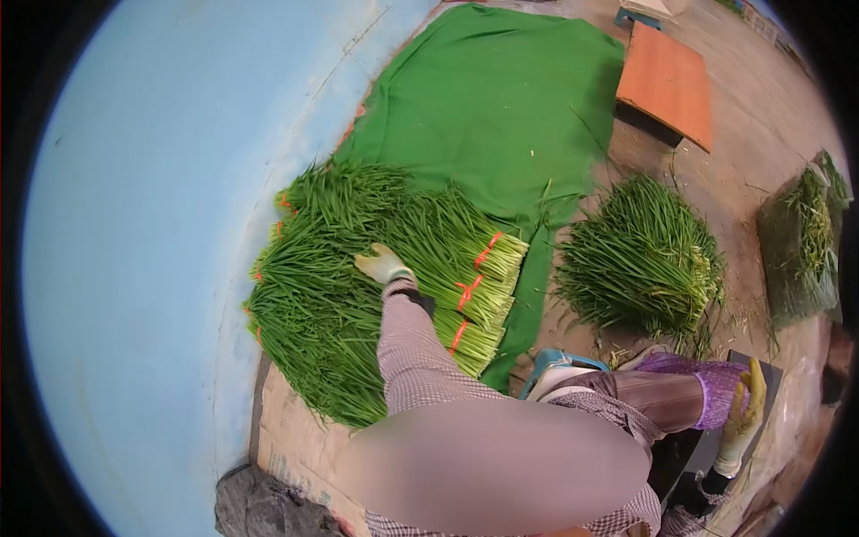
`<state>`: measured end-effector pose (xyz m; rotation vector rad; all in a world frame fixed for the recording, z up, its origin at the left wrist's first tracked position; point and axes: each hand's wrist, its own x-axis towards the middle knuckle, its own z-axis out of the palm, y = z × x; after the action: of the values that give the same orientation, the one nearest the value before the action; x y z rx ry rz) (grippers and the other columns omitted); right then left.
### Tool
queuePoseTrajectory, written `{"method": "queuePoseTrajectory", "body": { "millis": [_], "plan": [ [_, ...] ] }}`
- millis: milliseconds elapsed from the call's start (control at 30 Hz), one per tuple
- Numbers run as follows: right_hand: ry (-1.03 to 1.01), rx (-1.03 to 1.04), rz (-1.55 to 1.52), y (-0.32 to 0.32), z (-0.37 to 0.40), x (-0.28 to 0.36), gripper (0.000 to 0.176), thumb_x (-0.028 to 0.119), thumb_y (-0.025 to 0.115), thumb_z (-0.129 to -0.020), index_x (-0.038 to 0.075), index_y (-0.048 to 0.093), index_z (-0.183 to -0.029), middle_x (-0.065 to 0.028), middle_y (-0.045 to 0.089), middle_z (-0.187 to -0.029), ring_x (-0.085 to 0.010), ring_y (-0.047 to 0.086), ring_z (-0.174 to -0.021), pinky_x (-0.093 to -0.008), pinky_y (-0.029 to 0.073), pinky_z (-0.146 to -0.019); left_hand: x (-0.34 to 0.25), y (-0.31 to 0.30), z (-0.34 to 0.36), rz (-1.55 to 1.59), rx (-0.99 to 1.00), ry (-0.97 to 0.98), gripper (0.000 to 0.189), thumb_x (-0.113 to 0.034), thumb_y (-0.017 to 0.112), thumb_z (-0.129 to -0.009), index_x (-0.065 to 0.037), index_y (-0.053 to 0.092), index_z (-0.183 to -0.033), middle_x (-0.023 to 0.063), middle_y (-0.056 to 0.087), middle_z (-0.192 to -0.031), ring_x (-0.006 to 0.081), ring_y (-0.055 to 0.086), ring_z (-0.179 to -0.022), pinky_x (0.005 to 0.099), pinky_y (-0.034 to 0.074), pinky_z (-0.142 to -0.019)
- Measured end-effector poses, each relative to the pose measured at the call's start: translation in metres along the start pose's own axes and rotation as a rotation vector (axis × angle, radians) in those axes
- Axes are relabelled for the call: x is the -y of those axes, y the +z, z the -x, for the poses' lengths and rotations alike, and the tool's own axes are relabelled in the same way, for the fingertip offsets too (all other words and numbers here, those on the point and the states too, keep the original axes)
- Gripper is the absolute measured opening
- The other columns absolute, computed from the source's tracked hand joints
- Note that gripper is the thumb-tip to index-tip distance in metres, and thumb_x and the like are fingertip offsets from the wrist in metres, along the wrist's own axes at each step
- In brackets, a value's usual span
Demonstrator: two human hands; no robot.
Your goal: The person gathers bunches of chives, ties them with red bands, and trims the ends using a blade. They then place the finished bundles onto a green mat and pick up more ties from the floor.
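My left hand (385, 265), in a pale glove with yellowish fingertips, reaches over a pile of garlic chives (331, 295), its fingers apart and touching the leaves. The pile is made of several bundles with pale cut stems, tied with orange-red bands. Three bands show on the right side, one of them a knotted band (467, 292); others face the wall. My right hand (744, 413), in a similar glove, rests beside my knee, which has a purple mesh cover (718, 394). Its fingers are stretched out and I see nothing held in it.
A green cloth (492, 98) runs under the bundles along a blue wall (152, 224). A loose heap of chives (635, 255) lies right of it. Further right stands a clear bag (799, 251) of leaves; an orange-brown board (664, 80) lies behind. Dark plastic (273, 506) sits bottom left.
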<state>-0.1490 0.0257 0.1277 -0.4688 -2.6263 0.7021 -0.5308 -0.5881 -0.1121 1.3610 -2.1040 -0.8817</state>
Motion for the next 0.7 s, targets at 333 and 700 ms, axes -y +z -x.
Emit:
{"method": "queuePoseTrajectory", "body": {
  "millis": [333, 700],
  "plan": [
    [0.245, -0.162, 0.098, -0.063, 0.077, -0.073, 0.039, 0.007, 0.048, -0.105, -0.002, 0.049, -0.143, -0.0149, 0.053, -0.144, -0.0226, 0.056, -0.124, -0.0335, 0.046, -0.106, -0.038, 0.031, 0.135, 0.309, 0.219, 0.118, 0.052, -0.011, 0.061, -0.096, 0.001, 0.04, -0.142, 0.0188, 0.047, -0.143, 0.0316, 0.048, -0.131, 0.0364, 0.032, -0.115],
    [0.327, -0.197, -0.115, -0.045, 0.096, -0.093, 0.036, 0.011, 0.047, -0.107, -0.003, 0.052, -0.139, -0.0134, 0.056, -0.14, -0.0221, 0.057, -0.119, -0.0325, 0.045, -0.104, -0.044, 0.126, 0.255, 0.502, 0.613, 0.494, 0.049, -0.014, 0.063, -0.095, 0.0, 0.047, -0.139, 0.02, 0.055, -0.135, 0.0323, 0.054, -0.124, 0.0394, 0.04, -0.109]
  ]
}}
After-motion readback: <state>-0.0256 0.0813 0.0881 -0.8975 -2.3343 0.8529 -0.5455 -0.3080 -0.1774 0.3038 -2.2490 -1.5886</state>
